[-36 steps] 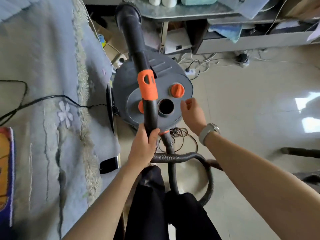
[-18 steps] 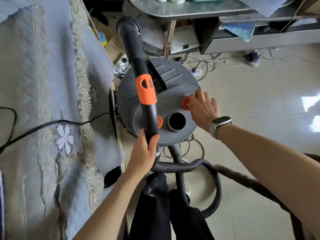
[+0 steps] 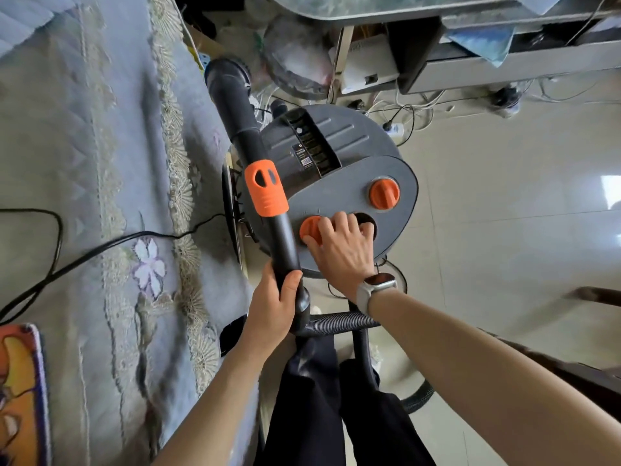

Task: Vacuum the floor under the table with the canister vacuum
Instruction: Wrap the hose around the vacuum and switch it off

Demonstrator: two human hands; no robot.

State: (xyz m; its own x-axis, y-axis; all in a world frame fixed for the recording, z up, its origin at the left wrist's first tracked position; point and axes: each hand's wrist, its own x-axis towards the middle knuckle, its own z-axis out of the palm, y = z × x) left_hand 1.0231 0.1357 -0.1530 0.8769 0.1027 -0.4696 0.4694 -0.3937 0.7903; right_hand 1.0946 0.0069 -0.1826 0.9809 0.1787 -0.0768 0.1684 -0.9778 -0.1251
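The grey canister vacuum [image 3: 336, 153] stands on the floor in front of me, with two orange knobs on its top. My right hand [image 3: 339, 247] reaches onto the top, thumb and fingers pinching the left orange knob [image 3: 309, 227]. Its fingers partly cover the round hole beside that knob. Nothing touches the right orange knob [image 3: 384, 193]. The black wand [image 3: 235, 105], with its orange collar [image 3: 265, 190], slants across the canister's left side. My left hand [image 3: 272, 304] grips its lower end. The ribbed hose [image 3: 339, 322] loops below my wrists. The table [image 3: 369, 5] is at the top.
A bed with a blue-grey embroidered cover [image 3: 84, 163] fills the left side, and a black cable [image 3: 100, 245] runs across it. Under the table are a power strip with tangled wires [image 3: 395, 129], boxes and bags. Glossy tile floor [image 3: 504, 213] lies open to the right.
My right hand left the right orange knob and moved to the left one. My left hand kept its hold on the wand, and the view moved closer to the canister.
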